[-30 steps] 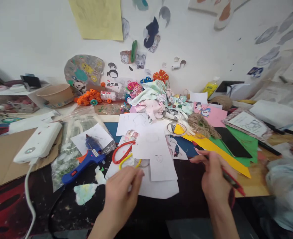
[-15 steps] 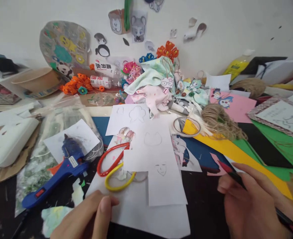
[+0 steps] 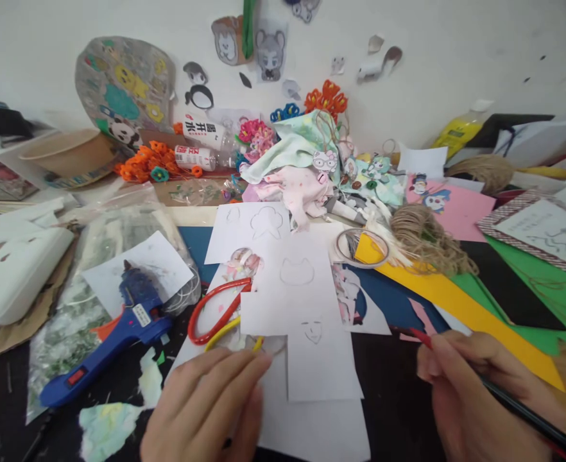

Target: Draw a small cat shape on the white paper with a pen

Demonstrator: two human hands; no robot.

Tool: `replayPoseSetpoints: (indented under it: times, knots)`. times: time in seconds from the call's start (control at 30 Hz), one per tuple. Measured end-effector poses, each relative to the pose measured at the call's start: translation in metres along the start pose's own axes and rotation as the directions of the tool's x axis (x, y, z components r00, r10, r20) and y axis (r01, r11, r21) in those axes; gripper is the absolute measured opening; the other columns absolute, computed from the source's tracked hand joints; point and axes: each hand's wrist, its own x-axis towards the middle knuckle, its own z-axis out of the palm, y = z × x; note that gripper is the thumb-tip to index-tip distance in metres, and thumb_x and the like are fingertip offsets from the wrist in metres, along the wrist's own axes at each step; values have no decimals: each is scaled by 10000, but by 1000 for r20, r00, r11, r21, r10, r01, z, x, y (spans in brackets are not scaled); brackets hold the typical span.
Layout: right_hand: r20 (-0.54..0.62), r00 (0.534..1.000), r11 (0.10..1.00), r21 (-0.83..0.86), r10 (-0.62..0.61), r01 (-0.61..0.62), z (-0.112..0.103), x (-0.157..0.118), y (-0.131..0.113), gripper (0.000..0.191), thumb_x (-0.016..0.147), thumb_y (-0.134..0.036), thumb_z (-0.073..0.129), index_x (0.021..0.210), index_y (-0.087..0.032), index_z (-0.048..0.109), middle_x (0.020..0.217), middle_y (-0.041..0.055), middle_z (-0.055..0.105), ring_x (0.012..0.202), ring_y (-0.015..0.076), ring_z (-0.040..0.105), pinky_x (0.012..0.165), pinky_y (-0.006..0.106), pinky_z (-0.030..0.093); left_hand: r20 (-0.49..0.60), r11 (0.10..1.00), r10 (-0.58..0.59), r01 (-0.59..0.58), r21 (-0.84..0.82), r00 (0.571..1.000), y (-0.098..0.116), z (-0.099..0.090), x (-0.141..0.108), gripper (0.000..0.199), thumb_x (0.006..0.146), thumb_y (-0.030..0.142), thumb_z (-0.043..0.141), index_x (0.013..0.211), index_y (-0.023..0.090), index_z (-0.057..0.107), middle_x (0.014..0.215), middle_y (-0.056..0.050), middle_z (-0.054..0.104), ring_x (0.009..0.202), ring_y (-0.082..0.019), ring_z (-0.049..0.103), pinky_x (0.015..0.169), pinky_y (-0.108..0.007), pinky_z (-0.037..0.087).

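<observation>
Hands (image 3: 206, 401) and pen (image 3: 528, 411) near sketched papers (image 3: 307, 276)

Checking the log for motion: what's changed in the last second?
The camera view shifted closer first. Over the last half second, the left hand moved right, now screening the lower part of the yellow loop. The right hand keeps its pen, now tipped flatter. No visible new grasp or release. Papers, red loop and glue gun stayed put.

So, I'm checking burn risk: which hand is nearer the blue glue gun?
Left. The left hand is to the right of the blue glue gun; the right hand is beyond the white papers.
</observation>
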Motion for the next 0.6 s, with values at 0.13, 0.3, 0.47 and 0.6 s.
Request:
replayPoseSetpoints:
  times: [0.13, 0.3, 0.47, 0.6]
  knots:
    - [268, 962, 987, -162, 42, 2, 1, 2, -6, 128, 858, -206, 767, 759, -202, 686, 659, -21, 691, 613, 125, 673, 616, 216, 531, 142, 953, 237, -258, 159, 961, 9, 17, 21, 311, 1004, 274, 531, 1261, 174, 673, 1301, -21, 712, 1203, -218, 652, 1090, -354, 388]
    - [488, 858, 952, -307, 160, -3, 10, 3, -13, 166, 896, -370, 728, 857, -211, 702, 802, 49, 783, 758, 203, 776, 695, 255, 620, 251, 943, 268, -307, 132, 930, 27, 39, 29, 615, 998, 612, 398, 1263, 118, 651, 1314, -113, 697, 1261, -269, 627, 1102, -447, 423]
    - [438, 876, 946, -319, 201, -57, 10, 1, -13, 228, 911, -427, 699, 860, -205, 688, 791, 52, 775, 744, 186, 756, 720, 264, 618, 246, 927, 375, -360, -106, 894, 28, 41, 27, 520, 979, 599, 466, 1274, 206, 637, 1281, -45, 720, 1265, -205, 625, 1169, -422, 380]
    - [370, 916, 966, -252, 156, -62, 6, 5, -12, 205, 898, -404, 718, 923, -203, 690, 831, 50, 774, 765, 177, 743, 739, 276, 614, 284, 857, 509, -450, -249, 813, 29, 27, 26, 480, 933, 618, 546, 1217, 250, 667, 1227, -2, 746, 1278, -180, 614, 1210, -396, 338]
